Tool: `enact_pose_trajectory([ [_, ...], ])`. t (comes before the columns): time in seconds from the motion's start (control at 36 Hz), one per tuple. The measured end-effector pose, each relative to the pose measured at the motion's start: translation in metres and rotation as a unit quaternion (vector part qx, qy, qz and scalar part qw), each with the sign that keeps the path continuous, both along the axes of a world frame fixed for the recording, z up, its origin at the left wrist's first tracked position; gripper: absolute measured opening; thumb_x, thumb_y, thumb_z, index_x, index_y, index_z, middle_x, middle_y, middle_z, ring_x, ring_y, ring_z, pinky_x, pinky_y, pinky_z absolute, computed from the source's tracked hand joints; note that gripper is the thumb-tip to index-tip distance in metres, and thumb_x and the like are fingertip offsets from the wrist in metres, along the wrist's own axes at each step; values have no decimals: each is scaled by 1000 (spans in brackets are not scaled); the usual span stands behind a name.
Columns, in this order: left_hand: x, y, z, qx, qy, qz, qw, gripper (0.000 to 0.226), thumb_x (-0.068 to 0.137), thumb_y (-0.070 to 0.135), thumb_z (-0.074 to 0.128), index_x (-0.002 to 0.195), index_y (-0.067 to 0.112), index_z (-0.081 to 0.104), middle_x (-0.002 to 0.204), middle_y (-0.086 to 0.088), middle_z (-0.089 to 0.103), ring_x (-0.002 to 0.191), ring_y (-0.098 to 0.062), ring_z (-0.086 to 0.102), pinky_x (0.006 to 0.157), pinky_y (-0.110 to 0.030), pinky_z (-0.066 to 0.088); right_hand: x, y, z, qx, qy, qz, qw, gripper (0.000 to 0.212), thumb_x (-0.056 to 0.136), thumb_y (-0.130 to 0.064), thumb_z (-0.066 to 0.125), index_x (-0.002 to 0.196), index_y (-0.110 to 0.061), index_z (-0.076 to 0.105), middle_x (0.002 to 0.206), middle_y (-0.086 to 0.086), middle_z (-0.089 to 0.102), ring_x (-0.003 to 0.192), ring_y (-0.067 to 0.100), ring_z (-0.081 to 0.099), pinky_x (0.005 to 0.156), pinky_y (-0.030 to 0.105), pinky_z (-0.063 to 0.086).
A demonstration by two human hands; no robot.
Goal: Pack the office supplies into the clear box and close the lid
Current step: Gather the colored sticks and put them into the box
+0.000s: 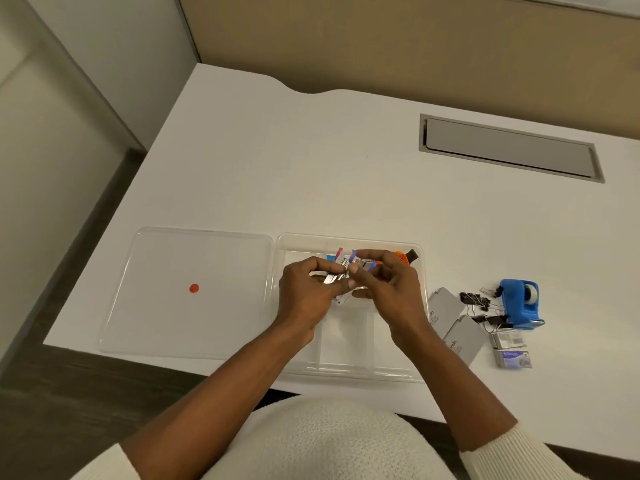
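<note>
Both hands worked over the far half of the box [349, 375], which sat open close to the near edge of the tabletop [346, 168]. The left hand [304, 292] and right hand [391, 289] met in the middle. Their fingers [323, 265] were curled and clamped from both sides on a small bundle [341, 271] of silvery pieces with pink and purple ends. What the pieces were was too small to tell. The bundle lay between the two sets of fingertips and appeared to be held just above the dividers rather than resting in any compartment.

The step in hand was probably setting this bundle down inside. To do it well, the pieces wanted squaring together first. They could then be lowered into one far compartment, beside the orange item [401, 258] already there. The grip should let go only once the bundle touched the floor of the box, so that nothing slid across a divider. It also wanted to lie flat, below the rim, so the lid could close.

The lid [156, 306], marked with a red dot [194, 288], lay just left of the box. To the right waited grey boxes [457, 330], binder clips [478, 303], staple packs [512, 348] and a blue tape dispenser [519, 303], so much packing seemed to remain.
</note>
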State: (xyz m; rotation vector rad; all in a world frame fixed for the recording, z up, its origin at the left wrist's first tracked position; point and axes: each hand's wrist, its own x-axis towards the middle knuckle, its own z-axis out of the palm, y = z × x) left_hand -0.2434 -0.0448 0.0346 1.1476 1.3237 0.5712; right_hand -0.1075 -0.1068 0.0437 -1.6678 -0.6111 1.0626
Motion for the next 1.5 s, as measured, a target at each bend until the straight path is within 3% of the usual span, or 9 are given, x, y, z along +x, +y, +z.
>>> enact_pose_trajectory([
  [0.17,-3,-1,0,12,6,11,1000,14,77,11,90,85,21,83,90,3,82,78,-17,79,80,-45,66,11,2,-4,-4,45,-77,996,25,84,-11,83,107,-9,74,91,19,77,82,31,77,64,33,62],
  [0.25,-13,2,-3,-2,-23,41,999,14,81,4,85,87,16,82,89,-1,82,82,-20,80,84,-45,65,19,8,-10,-33,-91,-102,990,27,81,-19,86,103,-16,72,84,10,76,68,26,76,60,36,63],
  [0.36,-22,7,-5,1,-61,86,994,29,85,-1,81,109,14,76,103,-5,78,90,-23,79,78,-39,66,23,21,-19,-89,-311,-3,946,24,82,-33,84,100,-25,71,74,-11,68,64,12,69,63,30,59],
  [0.5,-22,12,-8,-21,-71,110,991,49,85,-1,81,128,13,64,110,-8,73,91,-24,79,78,-34,66,6,38,-30,-157,-458,144,863,22,94,-28,72,109,-12,69,94,7,73,76,21,61,66,27,48],
  [0.67,-24,19,-15,-3,-34,101,994,29,85,11,82,112,22,77,105,4,78,96,-21,78,83,-33,65,-6,57,-31,-254,-482,253,800,26,97,-21,67,118,-7,62,109,11,71,81,17,52,78,29,48],
  [0.94,-26,22,-13,-12,13,104,994,14,89,16,80,102,22,78,90,7,78,80,-5,72,55,-5,48,16,45,-24,-189,-426,154,871,36,85,-2,77,120,-9,69,96,9,77,83,23,72,83,40,61],
  [1.11,-18,17,-15,-69,-8,79,994,21,81,19,87,101,21,81,87,6,81,85,-13,77,71,-23,57,9,24,-9,-80,-156,97,980,23,96,-11,68,119,-15,67,79,2,78,70,16,78,72,39,64],
  [1.39,-1,13,-10,63,90,-97,989,34,74,27,93,105,23,82,98,11,79,83,-7,75,78,-27,64,4,11,-10,2,-101,-8,995,23,90,-11,77,112,-18,73,76,10,75,70,23,78,70,45,65],
  [1.5,-3,13,-18,190,217,-114,951,29,82,28,86,106,18,74,104,5,72,92,-13,67,77,-26,55,22,19,-6,-34,-229,-22,973,27,83,-22,84,106,-16,71,74,2,74,62,12,75,64,33,63],
])
